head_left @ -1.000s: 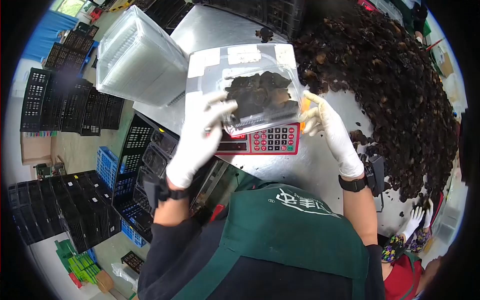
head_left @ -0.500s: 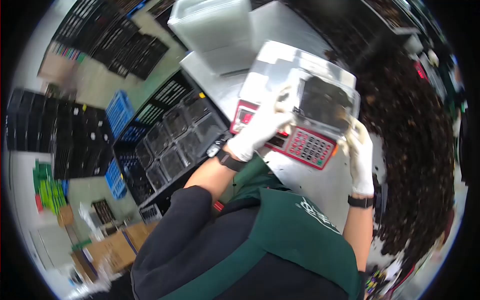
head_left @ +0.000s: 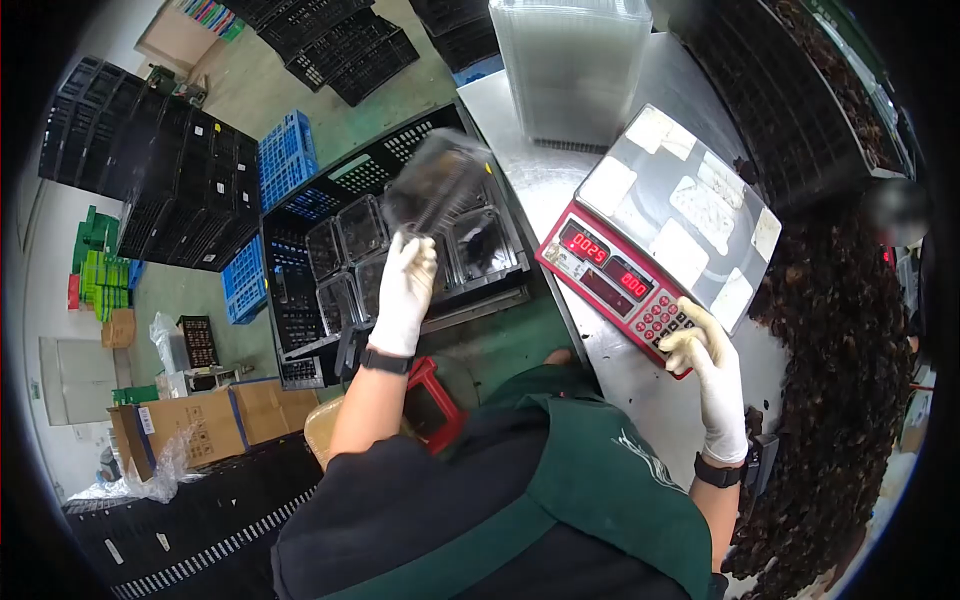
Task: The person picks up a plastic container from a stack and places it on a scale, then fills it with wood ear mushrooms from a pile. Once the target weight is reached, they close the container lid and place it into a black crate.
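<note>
My left hand (head_left: 407, 285), in a white glove, grips the near edge of a clear plastic box (head_left: 437, 182) with dark contents. The box is tilted and blurred, above a black crate (head_left: 340, 162) in which several similar clear boxes (head_left: 480, 243) sit side by side. My right hand (head_left: 712, 370), also gloved in white, is at the keypad corner of a red digital scale (head_left: 603, 278). Its fingers are loosely bent and apart, with nothing held. Nothing rests on the scale's plate (head_left: 690, 205), and its red displays are lit.
A tall stack of clear plastic tubs (head_left: 572, 75) stands on the metal table (head_left: 540, 185) behind the scale. A large heap of dark, leaf-like pieces (head_left: 840, 390) covers the right side. Stacked black crates (head_left: 190, 170), a blue crate (head_left: 287, 150) and cardboard boxes (head_left: 200, 430) are at the left.
The clear box has moved left from over the scale to above the black crate, in my left hand. My right hand has let go of it and come down to the keypad.
</note>
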Demonstrator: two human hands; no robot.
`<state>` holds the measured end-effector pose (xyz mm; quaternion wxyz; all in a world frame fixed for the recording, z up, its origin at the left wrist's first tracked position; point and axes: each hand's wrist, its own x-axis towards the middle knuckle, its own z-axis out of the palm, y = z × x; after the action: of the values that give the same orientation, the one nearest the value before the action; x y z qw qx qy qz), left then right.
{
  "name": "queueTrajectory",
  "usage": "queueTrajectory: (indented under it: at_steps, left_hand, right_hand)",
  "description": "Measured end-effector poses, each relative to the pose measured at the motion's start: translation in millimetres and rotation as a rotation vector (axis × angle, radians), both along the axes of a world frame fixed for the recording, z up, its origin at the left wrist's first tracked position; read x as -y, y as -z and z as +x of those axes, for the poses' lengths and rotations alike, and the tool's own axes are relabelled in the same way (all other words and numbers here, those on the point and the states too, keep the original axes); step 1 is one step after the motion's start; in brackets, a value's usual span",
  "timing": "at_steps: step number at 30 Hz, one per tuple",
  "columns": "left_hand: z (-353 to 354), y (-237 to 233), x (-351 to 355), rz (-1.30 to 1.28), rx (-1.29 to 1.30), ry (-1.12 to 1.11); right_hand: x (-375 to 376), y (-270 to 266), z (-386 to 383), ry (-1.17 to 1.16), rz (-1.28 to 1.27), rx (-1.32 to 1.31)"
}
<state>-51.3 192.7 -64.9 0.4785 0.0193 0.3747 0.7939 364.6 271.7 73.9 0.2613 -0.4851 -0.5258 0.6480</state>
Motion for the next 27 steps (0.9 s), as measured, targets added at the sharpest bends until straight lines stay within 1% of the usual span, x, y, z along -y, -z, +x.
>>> queueTrajectory:
  at_steps: [3,4,6,7,8,9,10,11,12,13,14,15,16,17,18,19,20,21,22,23,24,25,26,27]
  left_hand:
    - [-54,81,-30,-0.049,0.023,-0.214]
    - [-73,108,-44,-0.097,0.015,-0.238]
    - [-58,104,-77,-0.195,0.015,-0.165]
    - [-84,142,-84,-0.160,0.332,0.157]
    - [-70,130,-99,-0.323,0.294,0.331]
    - [-49,106,-110,-0.365,-0.021,0.346]
    - [-23,71,-120,-0.390,-0.344,0.361]
    - [6,19,-130,-0.323,-0.731,0.241]
    - [13,1,-150,-0.103,-1.011,0.043]
    - [33,-50,-161,0.017,-1.307,-0.107]
    - [52,-105,-168,0.057,-1.607,-0.215]
    - [66,-145,-177,0.173,-1.851,-0.283]
    - [78,-177,-190,0.285,-2.057,-0.387]
    - [82,-197,-209,0.332,-2.159,-0.293]
    - [90,-211,-226,0.371,-2.095,0.002]
    - [78,-205,-259,0.315,-2.068,0.161]
    - [34,-187,-314,0.294,-2.226,0.303]
    - [-10,-168,-360,0.183,-2.222,0.477]
    - [-23,-175,-371,-0.032,-2.260,0.453]
    - [-19,-187,-372,0.010,-2.162,0.534]
    - [-37,-191,-388,0.104,-2.219,0.584]
    - [-44,-198,-396,0.064,-2.202,0.656]
    - [-45,-202,-397,0.061,-2.139,0.677]
    - [-29,-212,-384,0.019,-2.180,0.645]
  right_hand:
    - [6,17,29,0.092,0.025,0.003]
    - [9,21,40,0.126,0.023,0.010]
    - [20,27,64,0.208,0.015,0.025]
    - [27,25,73,0.260,0.010,0.054]
    - [36,26,84,0.298,-0.001,0.077]
    - [44,30,98,0.341,-0.009,0.097]
    - [54,34,110,0.394,-0.017,0.113]
    - [67,37,121,0.458,-0.020,0.121]
    - [76,40,132,0.496,-0.014,0.108]
    - [89,45,144,0.540,-0.015,0.099]
    - [106,49,155,0.591,-0.024,0.099]
    - [118,57,164,0.673,-0.034,0.072]
    - [131,61,175,0.704,-0.015,0.048]
    - [142,64,183,0.741,0.002,0.023]
    - [154,66,191,0.771,0.047,0.050]
    - [164,64,197,0.834,0.061,0.032]
    - [175,66,205,0.885,0.058,0.036]
    - [187,70,215,0.920,0.100,0.105]
    - [199,58,216,0.988,0.040,0.189]
    - [213,58,221,1.064,0.023,0.178]
    - [225,60,224,1.131,0.008,0.163]
    - [237,64,225,1.180,-0.007,0.189]
    - [247,70,226,1.221,-0.024,0.215]
    - [256,78,226,1.257,-0.042,0.241]
